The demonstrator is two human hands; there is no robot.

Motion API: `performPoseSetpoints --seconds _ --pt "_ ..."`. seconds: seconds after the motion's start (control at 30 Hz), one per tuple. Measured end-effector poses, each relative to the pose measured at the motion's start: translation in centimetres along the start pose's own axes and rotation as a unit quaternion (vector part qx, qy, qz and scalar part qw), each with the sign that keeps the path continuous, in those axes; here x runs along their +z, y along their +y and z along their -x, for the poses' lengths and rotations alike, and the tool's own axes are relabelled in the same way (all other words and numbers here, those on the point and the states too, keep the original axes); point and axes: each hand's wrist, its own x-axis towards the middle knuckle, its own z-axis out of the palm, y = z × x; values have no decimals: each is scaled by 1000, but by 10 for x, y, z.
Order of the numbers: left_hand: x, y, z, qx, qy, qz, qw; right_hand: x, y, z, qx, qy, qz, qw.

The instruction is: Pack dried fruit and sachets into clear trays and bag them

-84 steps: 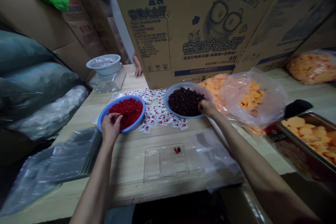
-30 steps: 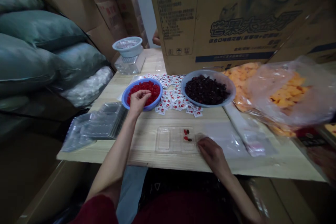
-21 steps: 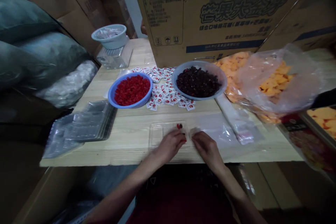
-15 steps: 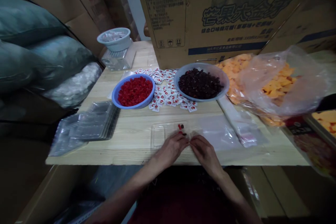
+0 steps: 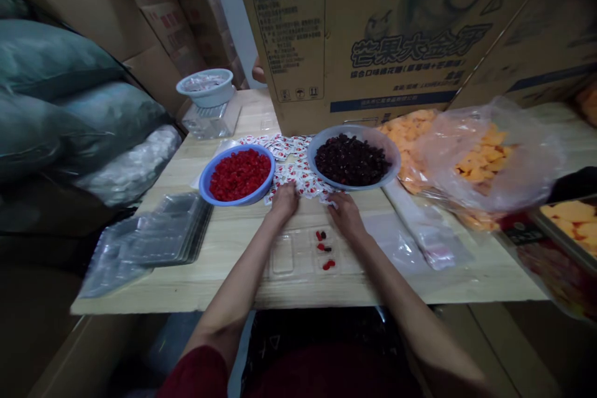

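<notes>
- Left hand (image 5: 283,204): fingers bunched down at the near edge of the sachets (image 5: 291,168). We cannot tell if it grips any.
- Right hand (image 5: 345,214): at the same edge, just below the grey bowl (image 5: 373,137), fingers curled. We cannot tell if it is closed on a sachet.
- Hands apart, with a narrow gap between them, and the sachets spread beyond them.
- Clear tray (image 5: 289,258) on the table (image 5: 224,289), just nearer us than the hands. Red and dark fruit pieces (image 5: 324,249) lie in its right-hand compartment.
- Blue bowl (image 5: 233,200) of red diced fruit just left of the left hand. Grey bowl holds dark berries.
- Stacked trays (image 5: 158,239) in plastic lie further left on the table.
- Bag (image 5: 485,161) of orange chunks beside the grey bowl; metal tray (image 5: 566,214) of the same chunks at far right.
- Co-worker's hand (image 5: 258,69) shows past the carton (image 5: 354,43), at the table's far end.
</notes>
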Motion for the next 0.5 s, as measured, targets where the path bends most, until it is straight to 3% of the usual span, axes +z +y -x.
performPoseSetpoints --seconds 0.13,0.27,0.37,0.5 --pt "-9 -1 14 2 -34 -8 999 21 0 -27 20 -15 18 1000" --pt "-33 -1 49 26 -60 11 998 25 3 -34 37 -3 8 999" --pt "-48 -3 84 53 -82 87 991 12 4 -20 28 25 -16 999" --pt "-54 -8 116 8 -71 292 954 -8 -4 23 62 81 -126 987"
